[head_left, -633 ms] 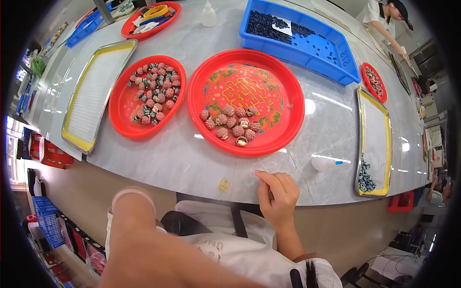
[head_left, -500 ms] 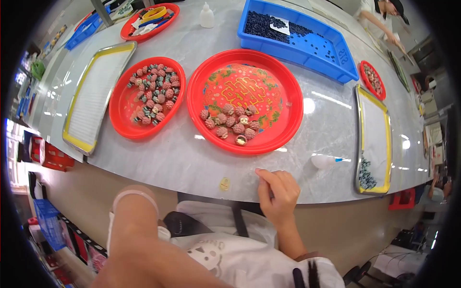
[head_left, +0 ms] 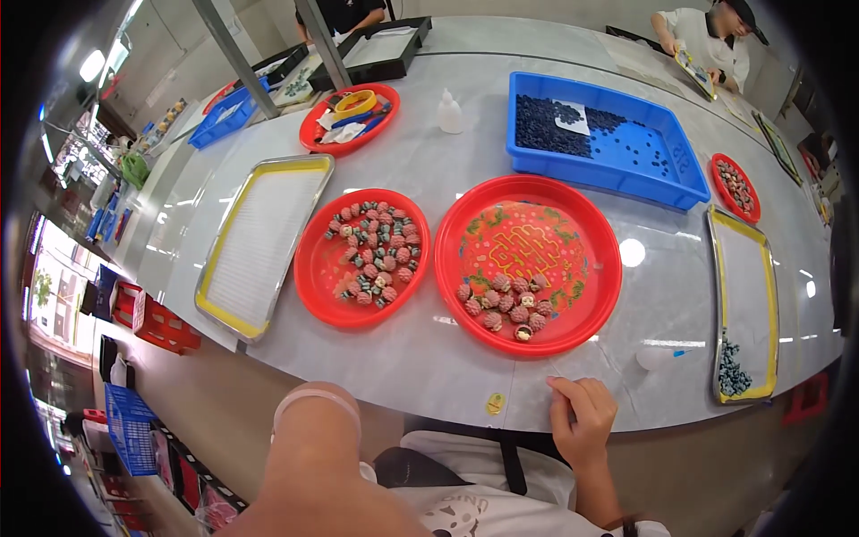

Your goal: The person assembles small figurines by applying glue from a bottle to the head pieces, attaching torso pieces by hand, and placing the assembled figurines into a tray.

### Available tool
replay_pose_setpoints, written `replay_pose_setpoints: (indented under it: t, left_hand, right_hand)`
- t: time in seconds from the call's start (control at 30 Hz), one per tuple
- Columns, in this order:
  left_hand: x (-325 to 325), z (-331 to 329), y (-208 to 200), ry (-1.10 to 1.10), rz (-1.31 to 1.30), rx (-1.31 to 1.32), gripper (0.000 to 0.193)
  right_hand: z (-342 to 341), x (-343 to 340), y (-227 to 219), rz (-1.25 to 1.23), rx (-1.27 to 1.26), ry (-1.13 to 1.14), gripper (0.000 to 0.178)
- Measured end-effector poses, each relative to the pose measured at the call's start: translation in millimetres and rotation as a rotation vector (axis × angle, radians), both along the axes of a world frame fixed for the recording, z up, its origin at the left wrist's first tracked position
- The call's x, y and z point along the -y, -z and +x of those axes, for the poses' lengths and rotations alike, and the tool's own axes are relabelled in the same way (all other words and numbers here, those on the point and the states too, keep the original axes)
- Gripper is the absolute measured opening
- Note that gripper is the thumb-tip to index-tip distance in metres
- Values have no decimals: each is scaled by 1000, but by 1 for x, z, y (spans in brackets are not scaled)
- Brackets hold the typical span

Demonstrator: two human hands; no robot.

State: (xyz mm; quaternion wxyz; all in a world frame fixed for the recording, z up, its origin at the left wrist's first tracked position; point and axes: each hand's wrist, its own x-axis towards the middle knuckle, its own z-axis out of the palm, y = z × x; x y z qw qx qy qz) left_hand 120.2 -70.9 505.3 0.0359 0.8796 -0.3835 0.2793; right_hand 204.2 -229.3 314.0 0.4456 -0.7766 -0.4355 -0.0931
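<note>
My right hand [head_left: 583,419] rests by the table's near edge, fingers loosely curled, a gap between thumb and forefinger, and nothing in it. Just left of it lies a small yellow oval piece [head_left: 495,404]. My left arm [head_left: 318,438] rises bare from the lower edge, a pale band round it; the left hand is out of the picture. Beyond my right hand sits a red plate [head_left: 601,268] with several knobbly pink balls [head_left: 506,300]. To its left, another red plate [head_left: 313,295] holds pink balls and grey-green bits. A white squeeze bottle [head_left: 658,359] with a blue tip lies on the right.
A blue bin [head_left: 617,192] of small black pieces stands at the back. Yellow-edged trays flank the plates: a left tray [head_left: 259,237] and a right tray [head_left: 747,295] with dark green bits. One upright white bottle [head_left: 449,115] stands behind. Co-workers [head_left: 716,45] are across the table.
The whole view has shifted, so table and plates appear lower and further right, and more of the room shows at the top. My right hand stays by the table edge, still empty.
</note>
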Motion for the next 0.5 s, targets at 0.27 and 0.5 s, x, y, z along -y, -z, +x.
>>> replay_pose_setpoints:
  t: [0.27, 0.5]
  left_hand:
    - [-2, -4, -6, -21, 96, 159, 18]
    - [20, -45, 2, 14, 146, 298, 16]
  right_hand:
    - [1, -2, 2, 4, -16, 11, 15]
    - [1, -2, -3, -4, -11, 9, 16]
